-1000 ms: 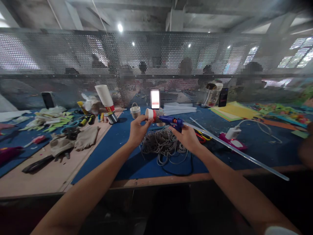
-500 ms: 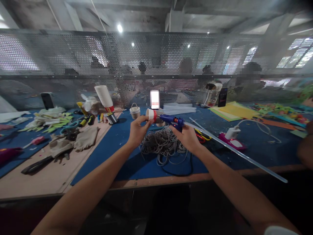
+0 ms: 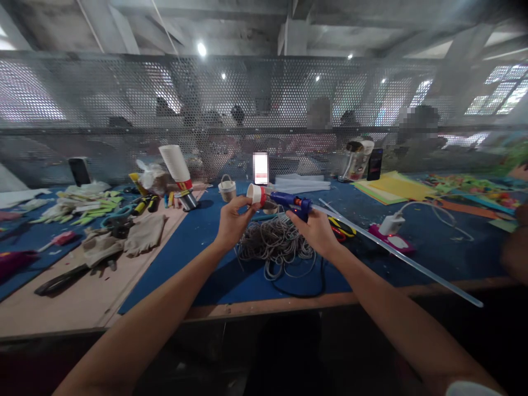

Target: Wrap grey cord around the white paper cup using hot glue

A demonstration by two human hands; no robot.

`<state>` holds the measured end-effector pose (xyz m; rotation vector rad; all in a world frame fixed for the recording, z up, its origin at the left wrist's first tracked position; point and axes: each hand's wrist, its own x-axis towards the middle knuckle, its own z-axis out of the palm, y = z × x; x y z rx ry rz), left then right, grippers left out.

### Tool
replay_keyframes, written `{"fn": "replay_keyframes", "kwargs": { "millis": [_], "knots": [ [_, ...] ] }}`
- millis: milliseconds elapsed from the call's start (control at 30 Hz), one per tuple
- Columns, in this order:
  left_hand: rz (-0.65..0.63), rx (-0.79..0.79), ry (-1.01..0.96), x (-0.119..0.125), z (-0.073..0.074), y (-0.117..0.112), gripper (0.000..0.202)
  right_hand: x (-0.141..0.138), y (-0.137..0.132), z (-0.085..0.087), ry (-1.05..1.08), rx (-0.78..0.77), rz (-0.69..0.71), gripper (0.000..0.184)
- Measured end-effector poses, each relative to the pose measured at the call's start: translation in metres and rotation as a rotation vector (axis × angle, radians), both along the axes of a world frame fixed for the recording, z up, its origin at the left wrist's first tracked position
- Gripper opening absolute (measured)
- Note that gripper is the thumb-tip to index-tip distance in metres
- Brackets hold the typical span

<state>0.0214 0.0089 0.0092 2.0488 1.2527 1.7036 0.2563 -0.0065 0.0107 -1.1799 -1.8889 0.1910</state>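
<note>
Between the fingers of my left hand (image 3: 234,221) is a small red and white paper cup (image 3: 256,194), tipped on its side with its mouth to the left. My right hand (image 3: 318,231) is wrapped round a blue hot glue gun (image 3: 291,202), its nozzle close to the red end of the cup. Whether the nozzle touches the cup I cannot tell. A long clear glue stick (image 3: 396,253) sticks out of the gun's back, to the lower right. Below both hands lies a tangled heap of grey cord (image 3: 274,242).
A small cup with a handle (image 3: 227,190) stands behind my left hand. Stacked paper cups (image 3: 175,165) lean at the left, near gloves (image 3: 145,235). A lit phone (image 3: 260,168) stands at the back. Pliers (image 3: 343,227), a pink power socket (image 3: 391,240) and coloured sheets (image 3: 391,187) are at right.
The cup in my left hand has turned slightly, showing a little more of its open mouth. My right hand and the glue gun stay almost in place.
</note>
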Motion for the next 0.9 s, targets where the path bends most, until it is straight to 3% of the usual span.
{"fn": "replay_keyframes", "kwargs": {
  "millis": [567,900],
  "knots": [
    [0.003,0.115,0.062,0.0003,-0.0024,0.0013,0.017,0.0027,0.0023,-0.0002,0.065,-0.006,0.046,0.034],
    [0.046,0.214,0.194,0.0002,-0.0039,0.0029,0.017,0.0028,0.0028,0.0006,0.058,-0.025,0.023,0.037]
  ]
}}
